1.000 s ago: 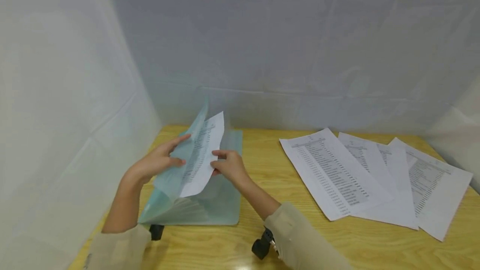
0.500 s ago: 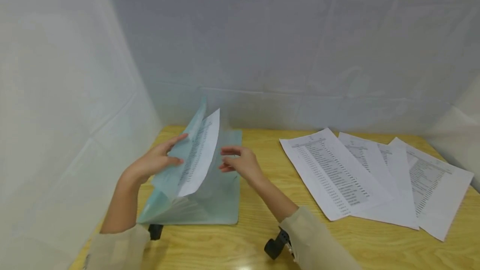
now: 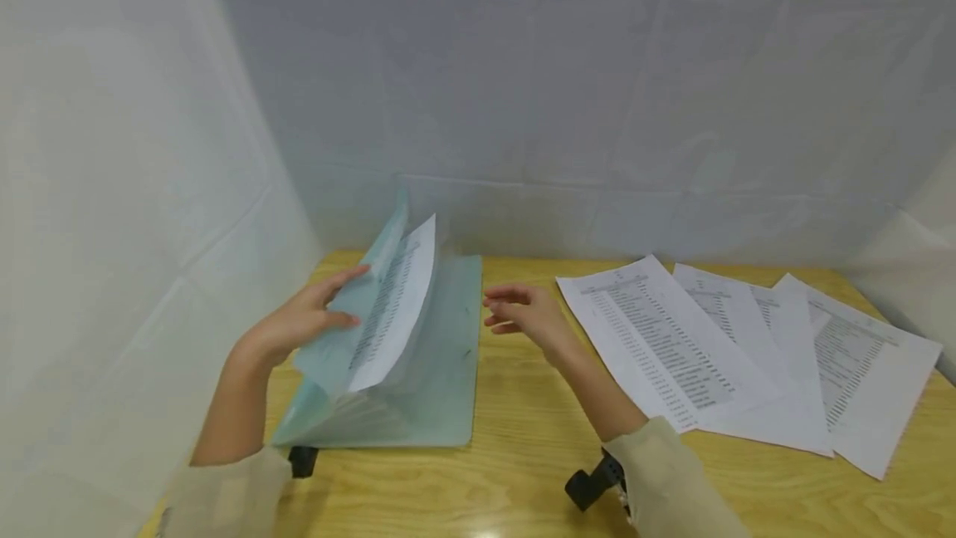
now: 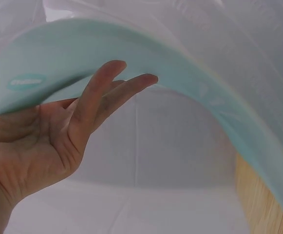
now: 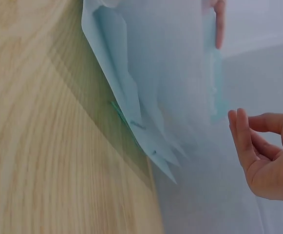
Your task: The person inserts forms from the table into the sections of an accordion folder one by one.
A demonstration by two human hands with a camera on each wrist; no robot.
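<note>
Left wrist view. Your left hand [image 4: 44,141] is lying palm-up at the lower left, its straight fingers [image 4: 107,90] pressing against the underside of a pale green folder cover [image 4: 131,46], which is arching overhead from the upper left down to the right edge. A small oval logo [image 4: 27,81] is showing on the cover near your thumb side. A strip of wooden tabletop [image 4: 258,204] is appearing at the lower right, and white sheeting [image 4: 156,146] is filling the background.

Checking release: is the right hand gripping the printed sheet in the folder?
No, the right hand hovers open beside the green folder, apart from the printed sheet.
</note>
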